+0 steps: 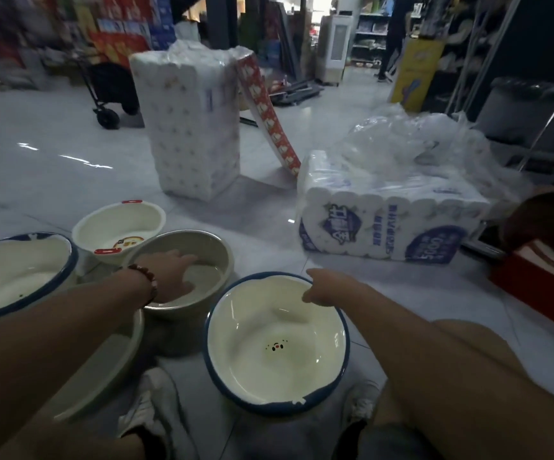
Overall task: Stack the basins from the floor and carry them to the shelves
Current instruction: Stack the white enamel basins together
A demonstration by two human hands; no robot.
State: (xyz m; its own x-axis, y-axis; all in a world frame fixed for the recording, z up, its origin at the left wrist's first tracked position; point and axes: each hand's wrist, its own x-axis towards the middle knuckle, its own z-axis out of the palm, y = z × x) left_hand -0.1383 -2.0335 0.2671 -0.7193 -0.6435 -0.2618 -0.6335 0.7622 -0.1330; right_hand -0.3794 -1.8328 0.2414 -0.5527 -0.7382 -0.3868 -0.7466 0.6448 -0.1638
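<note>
Several basins stand on the floor in front of me. My left hand [172,273] lies flat inside a grey-beige basin [215,250], fingers spread, holding nothing. My right hand [327,288] grips the far rim of a cream basin with a blue rim [275,340] between my feet. A second blue-rimmed basin [20,277] sits at the far left. Behind it is a small cream basin with red handles [119,227]. Under my left forearm lies another pale basin [109,366], partly hidden.
A tall pack of toilet rolls [192,127] stands ahead, with a red strip leaning on it. A low pack of rolls [388,224] under loose plastic lies to the right. A red box [541,287] sits at the far right. Shelves and a standing person are in the background.
</note>
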